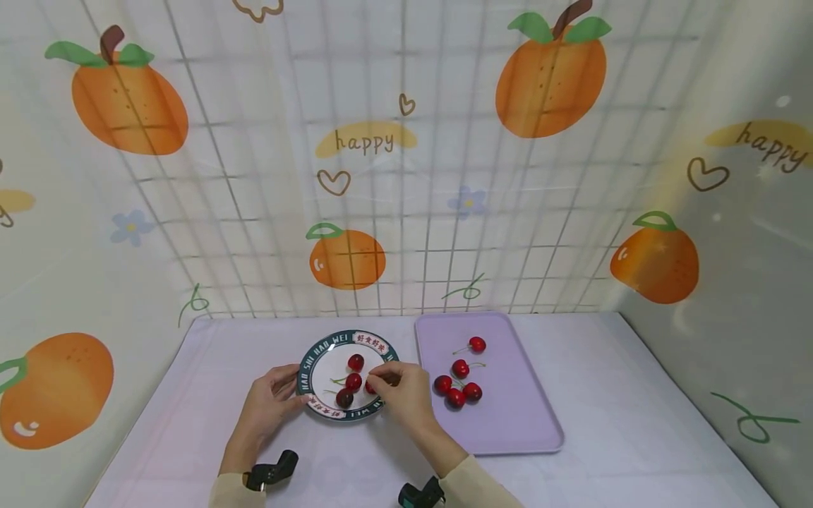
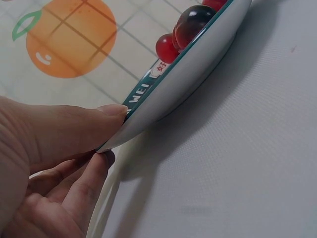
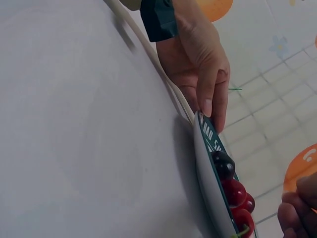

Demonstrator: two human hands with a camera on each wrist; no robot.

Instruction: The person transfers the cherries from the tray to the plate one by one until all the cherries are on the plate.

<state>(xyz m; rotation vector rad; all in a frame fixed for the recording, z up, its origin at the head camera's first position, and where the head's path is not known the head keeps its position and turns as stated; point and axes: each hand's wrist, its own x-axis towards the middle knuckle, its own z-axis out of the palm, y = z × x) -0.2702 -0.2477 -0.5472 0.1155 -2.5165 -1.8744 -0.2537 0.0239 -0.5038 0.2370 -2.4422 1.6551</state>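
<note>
My left hand (image 1: 272, 401) grips the left rim of a round plate (image 1: 305, 370), white with a dark green lettered border. The left wrist view has the thumb (image 2: 94, 121) on top of the rim and fingers beneath it. Several cherries lie on the plate, among them a dark one (image 1: 345, 398) and a red one (image 1: 356, 362). Over the plate's right side is my right hand (image 1: 406, 395), thumb and fingertips drawn together. A red cherry (image 1: 370, 387) shows partly behind those fingertips; I cannot tell whether they pinch its stem.
To the right of the plate lies a lilac tray (image 1: 508, 423) on the white-covered table (image 1: 343, 473). It carries several red cherries with stems, such as one near its far end (image 1: 477, 344). A printed curtain (image 1: 254, 233) with oranges and grid lines closes off the back and sides.
</note>
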